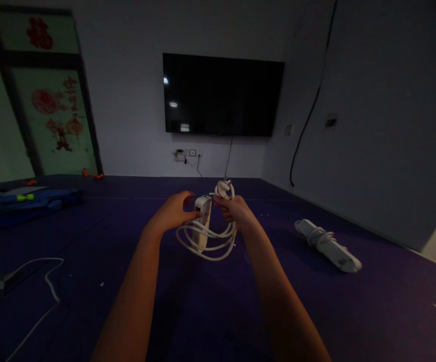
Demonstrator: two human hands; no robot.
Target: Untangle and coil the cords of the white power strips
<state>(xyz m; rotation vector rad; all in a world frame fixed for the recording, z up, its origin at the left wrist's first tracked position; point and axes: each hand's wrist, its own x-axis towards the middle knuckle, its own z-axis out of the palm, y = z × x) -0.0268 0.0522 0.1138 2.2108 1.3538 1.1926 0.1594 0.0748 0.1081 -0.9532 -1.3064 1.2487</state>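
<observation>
A white power strip (202,226) is upright, end-on in front of me, with its white cord (218,258) looped loosely around and beside it. My right hand (237,211) is closed on the cord, thumb on top, just below the plug (223,189). On the strip's left side, my left hand (175,213) has its thumb and fingers apart in a C shape. The left thumb tip overlaps the strip's upper edge; whether it presses there I cannot tell. I cannot make out whether the strip's lower end touches the floor.
Another white power strip (327,245), cord wrapped round it, lies on the purple floor (218,311) at right. A thin white cable (52,286) runs at lower left. Blue items (52,201) lie farther left. A television (223,95) hangs on the wall; a black cable (308,120) hangs right.
</observation>
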